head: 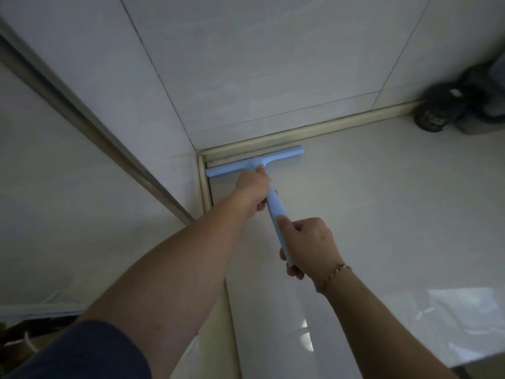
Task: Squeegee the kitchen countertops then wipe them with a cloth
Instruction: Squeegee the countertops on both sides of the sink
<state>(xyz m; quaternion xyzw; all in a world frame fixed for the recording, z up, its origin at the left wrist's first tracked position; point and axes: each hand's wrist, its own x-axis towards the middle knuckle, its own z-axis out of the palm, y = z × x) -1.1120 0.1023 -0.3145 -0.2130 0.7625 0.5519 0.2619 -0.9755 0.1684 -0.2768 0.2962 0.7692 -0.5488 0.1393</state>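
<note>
A light blue squeegee (273, 157) lies with its blade against the back corner of the pale countertop (382, 201), close to the raised cream edge strip. My left hand (254, 191) grips the upper part of the handle just below the blade. My right hand (308, 246) grips the lower end of the handle; a thin bracelet sits on that wrist. No cloth is in view.
Tiled walls (246, 64) meet at the corner behind the blade. A dark round object (440, 110) and a grey container stand at the back right of the counter. A metal frame rail (90, 127) runs diagonally on the left.
</note>
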